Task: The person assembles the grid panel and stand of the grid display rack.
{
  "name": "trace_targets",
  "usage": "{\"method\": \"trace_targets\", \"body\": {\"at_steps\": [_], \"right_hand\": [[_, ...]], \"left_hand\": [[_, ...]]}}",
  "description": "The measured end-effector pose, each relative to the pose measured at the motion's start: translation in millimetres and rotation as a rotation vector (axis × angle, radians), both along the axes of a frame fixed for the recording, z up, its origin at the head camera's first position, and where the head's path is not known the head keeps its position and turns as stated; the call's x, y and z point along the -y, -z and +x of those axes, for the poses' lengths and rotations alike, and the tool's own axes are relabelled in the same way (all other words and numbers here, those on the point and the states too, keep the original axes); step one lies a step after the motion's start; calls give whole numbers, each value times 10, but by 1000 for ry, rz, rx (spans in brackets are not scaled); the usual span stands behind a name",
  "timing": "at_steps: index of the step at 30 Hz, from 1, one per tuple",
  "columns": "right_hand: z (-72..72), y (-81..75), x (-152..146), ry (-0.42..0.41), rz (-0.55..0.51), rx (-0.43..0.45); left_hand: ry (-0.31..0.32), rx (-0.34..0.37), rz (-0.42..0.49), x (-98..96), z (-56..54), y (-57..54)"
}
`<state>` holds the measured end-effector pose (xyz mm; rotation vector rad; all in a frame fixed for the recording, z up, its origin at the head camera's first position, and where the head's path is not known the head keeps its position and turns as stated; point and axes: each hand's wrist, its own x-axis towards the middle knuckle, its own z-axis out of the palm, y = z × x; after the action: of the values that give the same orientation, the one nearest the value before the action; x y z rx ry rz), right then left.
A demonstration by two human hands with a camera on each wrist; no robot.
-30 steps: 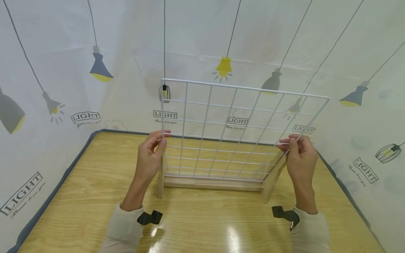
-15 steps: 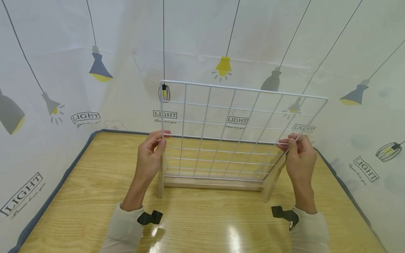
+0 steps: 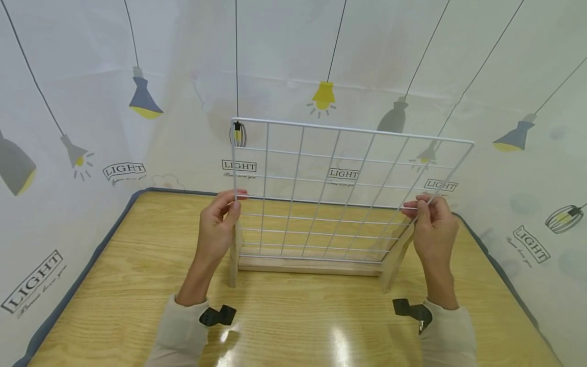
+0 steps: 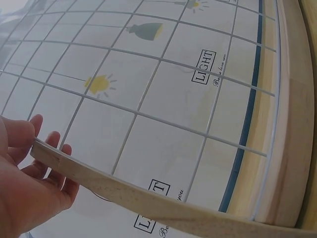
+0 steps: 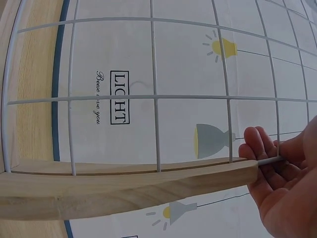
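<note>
A white wire grid panel (image 3: 321,199) stands in a pale wooden stand (image 3: 312,267), its lower edge along the stand's crossbar and its top leaning slightly. My left hand (image 3: 218,219) pinches the panel's left side wire between thumb and fingers, just above the top of the left wooden upright (image 4: 99,181). On the opposite side my right hand (image 3: 434,224) pinches the right side wire in the same way, at the end of the right upright (image 5: 213,186). In the right wrist view, the side wire runs from the upright's tip into the fingers.
The stand rests on a wood-grain table (image 3: 312,316). Behind and at both sides hangs a white sheet (image 3: 284,56) printed with lamps and LIGHT lettering. Blue trim (image 3: 107,237) follows the table's edge. A dark strap (image 3: 217,316) shows at each cuff.
The top edge of the grid panel has dipped slightly, its right corner shifting a little left. My right hand has moved slightly left with it; the left hand keeps its grip in place.
</note>
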<state>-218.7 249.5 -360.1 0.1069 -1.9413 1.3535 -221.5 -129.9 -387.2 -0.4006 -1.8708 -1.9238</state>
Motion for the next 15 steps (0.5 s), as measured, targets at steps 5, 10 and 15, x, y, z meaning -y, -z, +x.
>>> {"method": "trace_targets", "body": {"at_steps": [5, 10, 15], "right_hand": [[-9, 9, 2, 10, 1, 11], [-13, 16, 8, 14, -5, 13], [-25, 26, 9, 11, -4, 6]], "left_hand": [[-3, 3, 4, 9, -8, 5], [-3, 16, -2, 14, -14, 8], [6, 44, -3, 31, -22, 13]]}}
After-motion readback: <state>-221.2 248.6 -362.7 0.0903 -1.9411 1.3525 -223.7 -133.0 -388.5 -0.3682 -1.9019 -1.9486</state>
